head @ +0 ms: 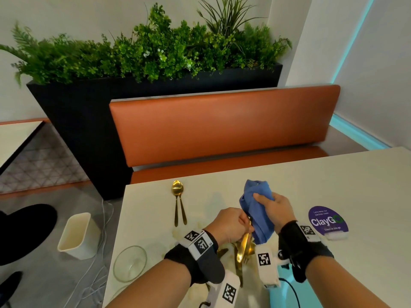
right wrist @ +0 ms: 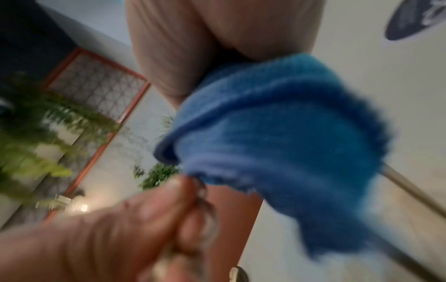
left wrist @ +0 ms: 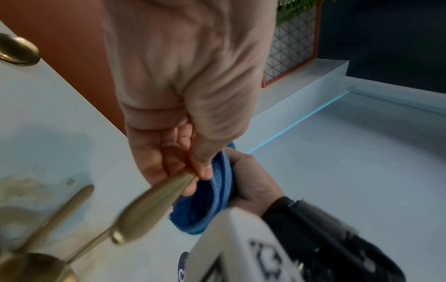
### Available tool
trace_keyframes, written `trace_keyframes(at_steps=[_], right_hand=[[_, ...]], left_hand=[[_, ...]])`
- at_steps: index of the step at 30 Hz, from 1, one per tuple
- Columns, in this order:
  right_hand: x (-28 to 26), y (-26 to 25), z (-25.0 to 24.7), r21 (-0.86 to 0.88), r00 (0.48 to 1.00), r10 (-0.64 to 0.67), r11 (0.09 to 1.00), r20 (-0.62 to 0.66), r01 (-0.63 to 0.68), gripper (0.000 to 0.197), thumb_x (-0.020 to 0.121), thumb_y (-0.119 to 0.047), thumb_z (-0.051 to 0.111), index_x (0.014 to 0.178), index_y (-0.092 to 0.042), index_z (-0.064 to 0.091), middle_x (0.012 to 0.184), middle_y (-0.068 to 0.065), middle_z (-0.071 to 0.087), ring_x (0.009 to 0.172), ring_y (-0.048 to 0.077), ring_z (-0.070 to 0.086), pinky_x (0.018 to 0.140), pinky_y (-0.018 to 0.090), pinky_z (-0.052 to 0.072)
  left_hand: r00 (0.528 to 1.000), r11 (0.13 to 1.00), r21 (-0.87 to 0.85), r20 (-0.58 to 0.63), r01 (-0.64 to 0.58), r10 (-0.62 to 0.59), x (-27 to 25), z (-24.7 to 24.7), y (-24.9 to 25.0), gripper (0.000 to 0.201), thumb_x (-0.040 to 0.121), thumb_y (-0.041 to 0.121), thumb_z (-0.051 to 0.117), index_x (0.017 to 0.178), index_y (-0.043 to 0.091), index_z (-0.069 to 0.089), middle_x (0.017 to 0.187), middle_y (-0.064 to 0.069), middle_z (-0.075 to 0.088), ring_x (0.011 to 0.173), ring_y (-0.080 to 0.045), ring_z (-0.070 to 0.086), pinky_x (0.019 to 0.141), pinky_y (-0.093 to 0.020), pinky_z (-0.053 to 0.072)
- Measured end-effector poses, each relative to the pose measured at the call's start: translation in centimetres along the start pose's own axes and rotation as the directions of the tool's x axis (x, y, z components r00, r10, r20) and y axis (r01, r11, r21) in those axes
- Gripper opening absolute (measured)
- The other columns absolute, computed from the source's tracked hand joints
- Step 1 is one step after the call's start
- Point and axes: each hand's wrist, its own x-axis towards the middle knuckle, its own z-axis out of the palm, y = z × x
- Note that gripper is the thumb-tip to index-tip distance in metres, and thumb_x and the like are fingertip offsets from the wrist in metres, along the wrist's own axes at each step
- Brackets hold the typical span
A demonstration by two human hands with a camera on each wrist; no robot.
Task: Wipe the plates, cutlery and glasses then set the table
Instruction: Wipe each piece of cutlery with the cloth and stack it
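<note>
The left hand [head: 230,222] pinches a gold handle [head: 243,246]. The right hand [head: 272,207] squeezes a blue cloth [head: 255,210] around its far end, above the bench [head: 333,185].

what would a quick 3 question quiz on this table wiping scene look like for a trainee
1. True or false: the right hand grips the blue cloth.
2. What does the left hand hold? A) a glass B) a gold piece of cutlery C) a plate
3. Fill in: the two gold spoons lie on the table, to the ____ of the hands in the head view.

Key
1. True; the cloth is bunched in that hand.
2. B; the gold piece of cutlery is pinched in the fingers, its upper end hidden by the cloth.
3. Left; the spoons lie side by side, apart from both hands.
</note>
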Motion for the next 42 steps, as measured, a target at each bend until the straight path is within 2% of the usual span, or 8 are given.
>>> trace_keyframes(at_steps=[5,12,19,24,30,33,36,42], right_hand=[[0.9,-1.0,0.4,-0.281,0.988,-0.116,0.956,-0.106,0.082,0.032,0.092,-0.037,0.052,0.084,-0.007,0.058,0.083,0.013,0.061,0.08,0.031,0.057,0.075,0.035,0.046],[0.4,-0.3,1.3,-0.043,0.988,0.059,0.998,0.142,-0.053,0.023,0.085,-0.027,0.064,0.087,-0.005,0.063,0.086,0.016,0.067,0.081,0.031,0.06,0.077,0.04,0.051],[1.5,-1.2,0.8,-0.048,0.998,0.021,0.999,-0.063,-0.024,0.034,0.087,-0.039,0.059,0.068,-0.011,0.054,0.079,0.013,0.06,0.076,0.027,0.054,0.073,0.034,0.044],[-0.5,0.0,1.3,0.015,0.978,0.105,0.994,0.179,-0.109,0.023,0.085,-0.03,0.065,0.076,-0.009,0.063,0.08,0.013,0.067,0.072,0.028,0.062,0.069,0.038,0.052],[1.8,-1.7,-0.2,0.074,0.997,0.053,0.996,-0.061,-0.048,0.03,0.088,-0.032,0.061,0.076,-0.005,0.058,0.088,0.019,0.063,0.084,0.034,0.06,0.085,0.051,0.05],[2.2,-2.5,-0.8,-0.01,1.0,0.013,1.0,-0.027,-0.013,0.03,0.088,-0.035,0.061,0.069,-0.011,0.058,0.086,0.017,0.064,0.08,0.032,0.059,0.08,0.044,0.051],[2.8,-3.3,-1.5,-0.158,0.994,-0.07,0.986,-0.088,0.056,0.031,0.089,-0.036,0.058,0.073,-0.009,0.058,0.086,0.016,0.063,0.08,0.031,0.056,0.075,0.039,0.046],[3.2,-4.6,-3.1,-0.146,0.947,-0.169,0.98,-0.272,0.133,0.035,0.093,-0.039,0.05,0.077,-0.007,0.053,0.084,0.013,0.055,0.081,0.028,0.05,0.072,0.034,0.039]], left_hand=[[1.0,1.0,-0.024,0.013,-0.013,0.013,-0.1,-1.6,1.0,0.007,0.087,0.015,0.061,0.082,0.01,0.063,0.085,-0.01,0.062,0.094,-0.034,0.065,0.091,-0.044,0.053],[0.995,0.98,0.187,-0.05,-0.074,0.085,-0.2,-2.2,0.9,0.025,0.094,0.01,0.046,0.102,-0.006,0.063,0.106,-0.024,0.064,0.1,-0.037,0.059,0.079,-0.033,0.045],[0.998,0.995,0.084,-0.024,-0.053,0.055,0.0,-2.0,1.1,0.011,0.091,0.013,0.053,0.088,0.004,0.059,0.089,-0.015,0.062,0.097,-0.034,0.063,0.087,-0.039,0.05],[0.993,0.984,0.158,-0.077,-0.082,0.095,0.2,-1.7,0.0,0.019,0.093,0.013,0.049,0.097,0.002,0.063,0.1,-0.018,0.065,0.096,-0.033,0.06,0.083,-0.034,0.048],[0.998,0.964,-0.265,-0.046,0.021,-0.035,-0.2,-0.8,-0.9,0.012,0.094,0.024,0.053,0.091,0.016,0.062,0.091,-0.008,0.067,0.081,-0.019,0.06,0.088,-0.035,0.051],[0.998,0.918,-0.393,0.034,0.062,-0.052,-0.8,-0.6,-1.4,0.017,0.096,0.014,0.052,0.08,0.012,0.059,0.078,-0.004,0.064,0.06,-0.003,0.06,0.068,-0.016,0.053],[0.997,0.911,-0.407,-0.007,0.062,-0.071,-0.8,-0.6,-1.5,0.011,0.096,0.011,0.052,0.087,0.01,0.059,0.071,0.002,0.059,0.046,0.002,0.056,0.052,-0.008,0.047],[0.984,0.94,-0.33,-0.118,0.088,-0.133,0.0,-2.7,-2.8,0.011,0.095,0.012,0.052,0.094,0.011,0.062,0.075,0.006,0.061,0.061,-0.002,0.056,0.07,-0.021,0.051]])
